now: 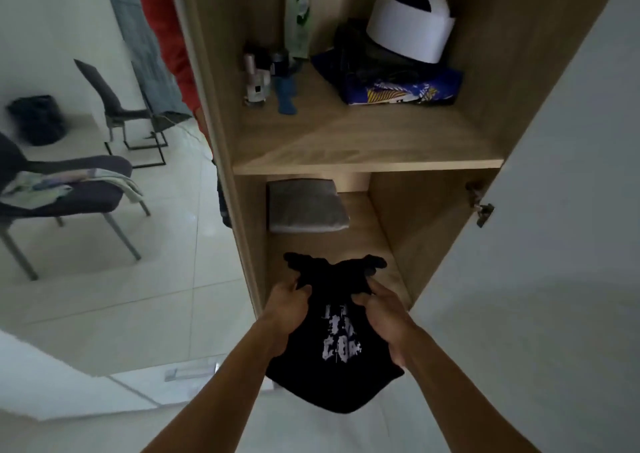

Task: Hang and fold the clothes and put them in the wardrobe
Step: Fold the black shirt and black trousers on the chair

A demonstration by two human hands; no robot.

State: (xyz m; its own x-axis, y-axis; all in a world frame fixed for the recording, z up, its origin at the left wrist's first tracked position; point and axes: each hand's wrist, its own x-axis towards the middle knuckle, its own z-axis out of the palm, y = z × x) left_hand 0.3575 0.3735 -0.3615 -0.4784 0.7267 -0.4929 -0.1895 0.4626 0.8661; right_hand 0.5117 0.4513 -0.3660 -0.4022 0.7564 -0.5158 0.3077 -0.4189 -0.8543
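A folded black T-shirt (pixel 337 376) with a white print hangs between my two hands in front of the open wooden wardrobe (pixel 367 165). My left hand (pixel 289 309) grips its left side and my right hand (pixel 382 314) grips its right side. The shirt's far end reaches over the front edge of the lower shelf (pixel 381 245). A folded grey garment (pixel 306 207) lies at the back left of that shelf.
The upper shelf holds a white helmet (pixel 412 20) on blue and dark folded cloth (pixel 401 87), bottles and a small device. The white wardrobe door (pixel 571 210) stands open at right. Chairs (pixel 86 196) with clothes stand at left on the tiled floor.
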